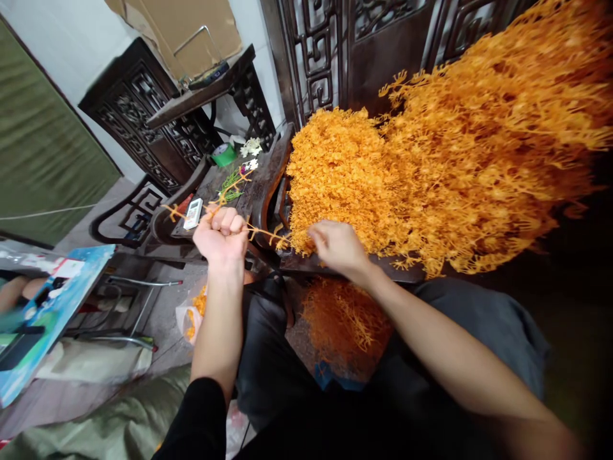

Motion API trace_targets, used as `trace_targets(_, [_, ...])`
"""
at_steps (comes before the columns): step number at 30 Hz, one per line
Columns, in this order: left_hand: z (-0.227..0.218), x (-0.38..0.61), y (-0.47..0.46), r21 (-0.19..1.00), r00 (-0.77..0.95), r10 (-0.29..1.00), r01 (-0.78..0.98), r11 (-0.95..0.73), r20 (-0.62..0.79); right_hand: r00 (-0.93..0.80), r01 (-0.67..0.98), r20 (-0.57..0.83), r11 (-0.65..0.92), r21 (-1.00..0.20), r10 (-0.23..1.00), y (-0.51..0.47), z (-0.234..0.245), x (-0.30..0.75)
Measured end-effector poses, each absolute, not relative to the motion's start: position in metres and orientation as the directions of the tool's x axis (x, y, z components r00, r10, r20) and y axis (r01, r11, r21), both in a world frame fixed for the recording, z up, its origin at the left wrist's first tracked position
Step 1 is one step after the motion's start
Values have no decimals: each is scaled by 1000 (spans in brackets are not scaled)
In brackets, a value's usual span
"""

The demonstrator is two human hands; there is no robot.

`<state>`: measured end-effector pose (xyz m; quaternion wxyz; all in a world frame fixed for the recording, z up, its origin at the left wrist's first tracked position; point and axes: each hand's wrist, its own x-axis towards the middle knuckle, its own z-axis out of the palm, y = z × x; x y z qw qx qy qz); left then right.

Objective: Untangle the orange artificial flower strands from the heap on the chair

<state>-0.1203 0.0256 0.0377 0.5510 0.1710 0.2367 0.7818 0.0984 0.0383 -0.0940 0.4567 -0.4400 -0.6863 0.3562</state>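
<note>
My left hand [221,234] is closed in a fist around thin orange plastic flower stems [262,234] that stick out both sides of it. My right hand [338,245] reaches into the lower left edge of a big heap of orange plastic flower sprigs [431,166], its fingers curled and pinching at a sprig. The heap covers a dark wooden seat [407,273]. A smaller clump of orange sprigs [345,322] lies in my lap between my knees.
A dark carved side table [218,185] stands at the left with a white remote [193,213], a green tape roll [223,154], green stems and white flowers. Carved dark panels [335,57] stand behind. A plastic bag of orange bits [194,313] lies on the floor.
</note>
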Motion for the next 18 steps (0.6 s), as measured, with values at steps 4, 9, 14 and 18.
trace_targets(4, [42, -127, 21, 558, -425, 896, -717, -419, 128, -129, 242, 192, 218, -946, 973, 50, -103, 117])
trace_targets(9, [36, -114, 23, 618, -420, 896, -670, -412, 141, -552, -129, 83, 13, -992, 830, 17, -84, 92])
trace_targets(14, [35, -106, 22, 597, -401, 899, -683, -420, 174, -623, -374, 107, -175, -911, 775, 0, -80, 61])
trace_targets(18, [35, -101, 19, 599, -381, 907, -689, -408, 180, -574, -498, 118, -231, -836, 810, 1, -81, 49])
